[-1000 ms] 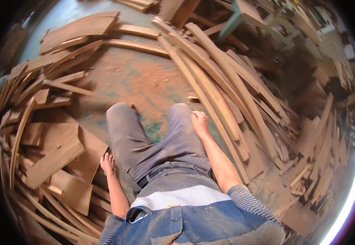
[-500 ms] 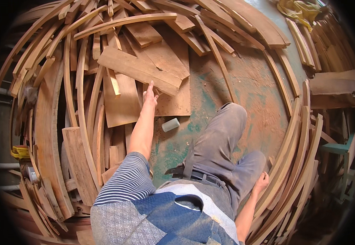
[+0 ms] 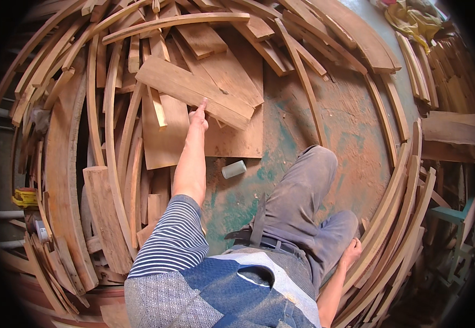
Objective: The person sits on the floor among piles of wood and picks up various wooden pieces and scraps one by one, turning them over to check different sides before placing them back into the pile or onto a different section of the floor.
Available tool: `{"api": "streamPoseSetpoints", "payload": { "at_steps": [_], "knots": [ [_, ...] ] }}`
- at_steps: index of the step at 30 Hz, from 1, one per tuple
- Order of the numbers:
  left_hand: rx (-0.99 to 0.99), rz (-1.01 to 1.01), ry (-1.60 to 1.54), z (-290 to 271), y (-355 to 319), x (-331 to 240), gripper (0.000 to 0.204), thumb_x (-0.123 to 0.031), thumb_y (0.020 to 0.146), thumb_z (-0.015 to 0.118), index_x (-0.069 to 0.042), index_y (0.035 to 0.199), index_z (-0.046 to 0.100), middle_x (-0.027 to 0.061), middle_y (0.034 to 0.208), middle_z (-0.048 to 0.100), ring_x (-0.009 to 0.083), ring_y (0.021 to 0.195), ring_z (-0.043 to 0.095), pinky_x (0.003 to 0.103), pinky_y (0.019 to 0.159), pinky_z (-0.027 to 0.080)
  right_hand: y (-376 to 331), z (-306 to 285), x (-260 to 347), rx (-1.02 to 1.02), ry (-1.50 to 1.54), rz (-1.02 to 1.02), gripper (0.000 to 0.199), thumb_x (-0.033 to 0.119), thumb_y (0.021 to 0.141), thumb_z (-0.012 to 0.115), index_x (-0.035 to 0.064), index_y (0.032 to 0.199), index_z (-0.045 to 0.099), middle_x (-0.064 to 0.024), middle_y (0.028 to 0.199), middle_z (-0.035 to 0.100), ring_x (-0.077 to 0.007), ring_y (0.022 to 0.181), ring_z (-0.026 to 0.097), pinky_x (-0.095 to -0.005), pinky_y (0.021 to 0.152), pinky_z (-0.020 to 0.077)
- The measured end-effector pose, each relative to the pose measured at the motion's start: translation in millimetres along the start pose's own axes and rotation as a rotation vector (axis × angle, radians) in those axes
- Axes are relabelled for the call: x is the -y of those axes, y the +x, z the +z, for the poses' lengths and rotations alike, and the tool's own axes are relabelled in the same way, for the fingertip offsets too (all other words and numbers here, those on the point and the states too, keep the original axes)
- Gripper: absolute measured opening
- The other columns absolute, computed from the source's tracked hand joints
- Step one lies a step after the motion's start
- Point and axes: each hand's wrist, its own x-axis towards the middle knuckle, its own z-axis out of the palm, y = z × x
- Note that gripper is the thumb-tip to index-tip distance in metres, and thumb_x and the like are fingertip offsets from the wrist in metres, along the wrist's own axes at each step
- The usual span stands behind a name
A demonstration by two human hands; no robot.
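Observation:
I sit on a green, sawdust-covered floor (image 3: pixel 281 126) among wood offcuts. My left hand (image 3: pixel 198 118) is stretched far forward, its index fingertip touching the near edge of a flat rectangular plank (image 3: pixel 194 87) that lies aslant on a thin plywood sheet (image 3: pixel 237 139). Nothing is gripped in that hand. My right hand (image 3: pixel 352 252) rests low beside my hip, against long curved wooden strips (image 3: pixel 396 218), and holds nothing. My legs in grey trousers (image 3: pixel 303 202) stretch out to the right.
Curved strips and boards (image 3: pixel 62 164) ring me on the left, at the top and on the right. A small pale cylinder (image 3: pixel 233 169) lies on the floor near my knee. A yellow tool (image 3: pixel 25 197) sits at far left, a yellow cloth (image 3: pixel 412 19) at top right.
A second ago I faced another side with both hands near my legs. I have since turned, and my left arm reached out to the plank, where it stays.

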Motion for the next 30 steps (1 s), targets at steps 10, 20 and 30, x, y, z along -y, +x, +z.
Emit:
{"api": "streamPoseSetpoints", "payload": {
  "at_steps": [10,20,30],
  "knots": [
    [0.106,-0.163,0.017,48,-102,6,0.035,-0.017,0.065,0.090,-0.004,0.094,0.074,0.0054,0.097,0.068,0.0197,0.092,0.063,0.033,0.082,0.052,-1,7,-15,-0.004,0.041,0.019,0.030,0.018,0.095,0.056,-0.0030,0.111,0.070,-0.0207,0.109,0.071,-0.0350,0.105,0.066,-0.0426,0.096,0.0484],
    [0.875,-0.254,-0.004,132,-196,0,0.031,-0.031,0.084,0.071,-0.010,0.107,0.069,0.0032,0.109,0.069,0.0163,0.107,0.061,0.032,0.102,0.045,30,-13,92,0.059,0.499,-0.120,0.043,0.028,0.089,0.072,-0.0021,0.120,0.068,-0.0098,0.107,0.072,-0.0187,0.097,0.067,-0.0337,0.089,0.0527],
    [1.444,-0.368,0.329,190,-504,20,0.046,-0.027,0.079,0.068,-0.005,0.117,0.059,0.0069,0.100,0.064,0.0162,0.089,0.064,0.028,0.072,0.053,37,-95,190,0.573,1.168,0.016,0.066,0.043,0.092,0.072,-0.0014,0.136,0.052,-0.0105,0.120,0.064,-0.0181,0.109,0.061,-0.0323,0.090,0.0533]
  ]
}}
